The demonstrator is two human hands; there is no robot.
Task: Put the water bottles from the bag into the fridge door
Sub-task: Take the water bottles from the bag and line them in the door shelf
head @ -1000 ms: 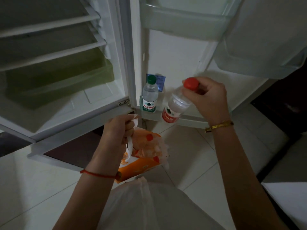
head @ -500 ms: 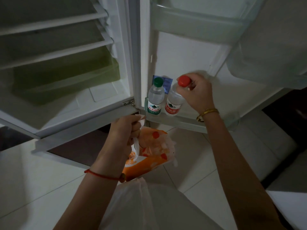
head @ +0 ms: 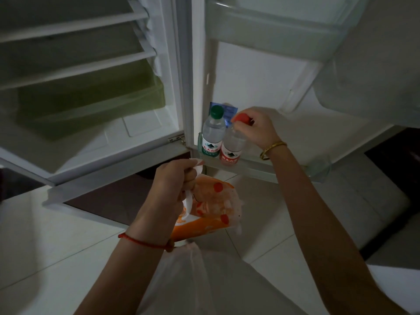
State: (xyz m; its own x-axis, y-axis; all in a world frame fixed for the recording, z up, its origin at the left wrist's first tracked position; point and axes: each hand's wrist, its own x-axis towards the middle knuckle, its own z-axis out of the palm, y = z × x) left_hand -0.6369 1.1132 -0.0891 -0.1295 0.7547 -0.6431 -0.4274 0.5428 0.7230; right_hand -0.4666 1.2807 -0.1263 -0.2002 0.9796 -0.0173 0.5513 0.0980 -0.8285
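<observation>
A green-capped water bottle (head: pixel 212 135) stands upright in the bottom shelf of the open fridge door (head: pixel 261 165). Touching it on the right stands a red-capped water bottle (head: pixel 231 147), also in that shelf. My right hand (head: pixel 254 129) grips the red-capped bottle at its neck and cap. Below, over the floor, my left hand (head: pixel 175 180) holds the handles of an orange and white plastic bag (head: pixel 211 210). The bag's inside is too blurred to read.
The fridge body (head: pixel 91 87) is open at left, with white wire shelves and a greenish drawer. An upper door shelf (head: pixel 268 26) juts out above the bottles. A blue sticker (head: pixel 228 111) sits behind the bottles. White floor tiles (head: pixel 272 212) lie below.
My right hand carried the red-capped bottle from mid-air down into the bottom door shelf, next to the green-capped one. The left hand kept hold of the bag.
</observation>
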